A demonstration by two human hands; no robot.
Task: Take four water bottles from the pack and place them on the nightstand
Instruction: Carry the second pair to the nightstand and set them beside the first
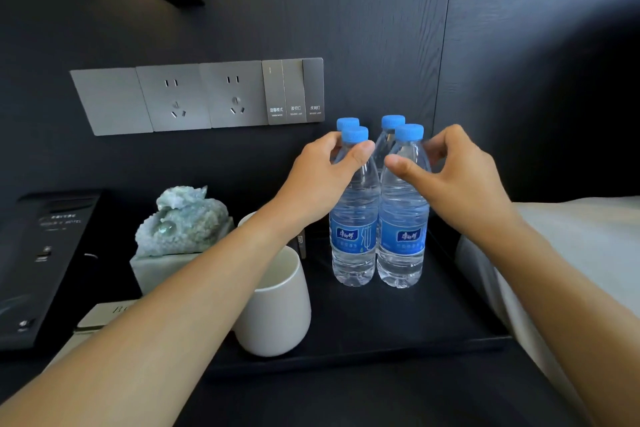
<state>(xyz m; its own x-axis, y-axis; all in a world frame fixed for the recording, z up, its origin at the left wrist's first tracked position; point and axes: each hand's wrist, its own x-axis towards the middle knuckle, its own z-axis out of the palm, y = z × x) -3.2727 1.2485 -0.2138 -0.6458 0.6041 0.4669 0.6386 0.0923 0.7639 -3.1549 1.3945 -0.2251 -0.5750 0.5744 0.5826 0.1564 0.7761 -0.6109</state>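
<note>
Several clear water bottles with blue caps and blue labels stand upright in a tight cluster on a black tray (398, 329) on the dark nightstand. My left hand (322, 180) wraps the shoulder of the front left bottle (355, 236), thumb across its neck. My right hand (460, 180) grips the shoulder of the front right bottle (401, 236), thumb on its front. Behind them stand two more bottles, of which mostly the caps show: back left (347, 123) and back right (393, 121). No pack is in view.
A white cup (277, 308) stands under my left forearm, left of the bottles. A pale green stone carving (183, 222) on a white base sits further left. A black device (41, 253) is at far left. Wall sockets and switches (207, 97) are behind; the bed (571, 253) is on the right.
</note>
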